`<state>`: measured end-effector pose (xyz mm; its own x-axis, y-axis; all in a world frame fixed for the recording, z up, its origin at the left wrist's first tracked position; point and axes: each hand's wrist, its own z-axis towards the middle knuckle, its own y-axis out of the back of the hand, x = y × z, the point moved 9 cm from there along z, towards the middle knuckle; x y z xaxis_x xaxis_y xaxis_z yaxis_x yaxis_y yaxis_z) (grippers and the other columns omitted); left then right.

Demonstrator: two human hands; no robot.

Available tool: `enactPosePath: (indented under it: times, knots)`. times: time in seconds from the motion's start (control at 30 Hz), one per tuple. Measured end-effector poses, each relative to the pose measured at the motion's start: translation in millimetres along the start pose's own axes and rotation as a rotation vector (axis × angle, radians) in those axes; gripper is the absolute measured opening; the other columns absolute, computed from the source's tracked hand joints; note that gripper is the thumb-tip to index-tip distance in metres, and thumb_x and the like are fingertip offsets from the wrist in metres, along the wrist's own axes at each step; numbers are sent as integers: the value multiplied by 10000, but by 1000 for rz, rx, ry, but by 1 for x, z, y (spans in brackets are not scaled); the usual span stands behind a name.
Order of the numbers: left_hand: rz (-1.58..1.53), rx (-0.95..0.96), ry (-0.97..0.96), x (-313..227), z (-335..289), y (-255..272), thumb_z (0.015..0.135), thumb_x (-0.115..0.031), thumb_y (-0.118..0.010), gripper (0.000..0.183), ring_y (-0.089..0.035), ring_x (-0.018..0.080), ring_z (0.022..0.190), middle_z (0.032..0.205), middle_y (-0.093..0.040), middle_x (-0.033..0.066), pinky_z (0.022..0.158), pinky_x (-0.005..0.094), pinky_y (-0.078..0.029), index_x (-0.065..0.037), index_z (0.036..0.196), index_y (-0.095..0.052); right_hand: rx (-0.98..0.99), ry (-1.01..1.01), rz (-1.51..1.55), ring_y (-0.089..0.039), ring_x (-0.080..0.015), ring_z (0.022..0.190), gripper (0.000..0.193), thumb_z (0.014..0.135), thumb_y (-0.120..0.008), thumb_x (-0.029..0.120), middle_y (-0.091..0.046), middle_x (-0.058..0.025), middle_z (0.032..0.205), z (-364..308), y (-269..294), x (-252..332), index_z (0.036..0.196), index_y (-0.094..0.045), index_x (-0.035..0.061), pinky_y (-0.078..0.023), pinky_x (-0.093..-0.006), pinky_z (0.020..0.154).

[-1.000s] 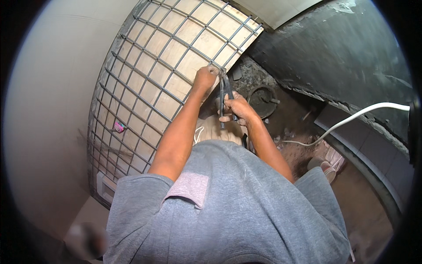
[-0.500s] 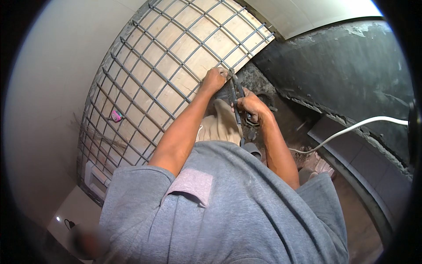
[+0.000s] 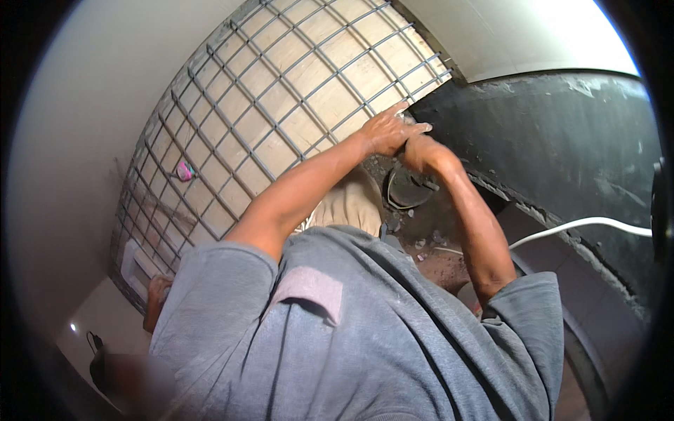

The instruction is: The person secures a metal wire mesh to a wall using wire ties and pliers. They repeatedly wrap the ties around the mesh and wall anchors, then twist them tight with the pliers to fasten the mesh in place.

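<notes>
"What's nearest?"
"The grey shirt (image 3: 393, 344), filling six o'clock, a pinkish pocket (image 3: 309, 286) on its chest. Just past it, pale trousers (image 3: 351, 209), about the middle of the view."
"And the hands?"
"Left hand (image 3: 385, 133) toward one o'clock, two fingers reaching out, apart from each other. Right hand (image 3: 425, 154) just beside it toward two, curled, a bit blurred."
"The grip?"
"Left looks loose, but I can't tell whether it pinches anything. Right hides its inside, so I can't tell what it holds."
"Where's the grid?"
"The grid (image 3: 304, 102) sweeps from eight round to one, crossed bars over a pale board (image 3: 427, 89). Both hands are at its edge; I can't make out the contact."
"Anything on it?"
"A small pink thing (image 3: 184, 171), between nine and ten. At eight, someone else's bare limb (image 3: 157, 293)."
"Farther off?"
"A dark bucket (image 3: 401, 205) at three, a white cable (image 3: 604, 222), also at three, then the dark wall (image 3: 562, 140), two to three."
</notes>
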<state>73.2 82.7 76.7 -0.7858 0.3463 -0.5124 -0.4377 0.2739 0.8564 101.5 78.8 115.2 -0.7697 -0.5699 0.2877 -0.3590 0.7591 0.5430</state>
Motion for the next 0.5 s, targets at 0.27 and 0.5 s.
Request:
enactPosePath:
  times: [0.27,0.5]
  knots:
    - [-465,-939,563,79,-33,-2,768,-185,-676,71,-643,236,827,792,-676,50,885,421,-421,-123,773,-642,-812,123,243,-540,-425,1179,692,814,-687,368,-525,-335,1261,-18,111,34,1288,-466,-85,-456,-444,968]
    - [-382,-1099,997,151,-45,-64,819,-304,-669,240,-620,282,688,693,-632,106,622,445,-437,-71,795,-620,-983,150,730,-528,-408,1160,664,812,-716,388,-526,-320,1248,83,94,71,1229,-502,-82,-426,-442,941]
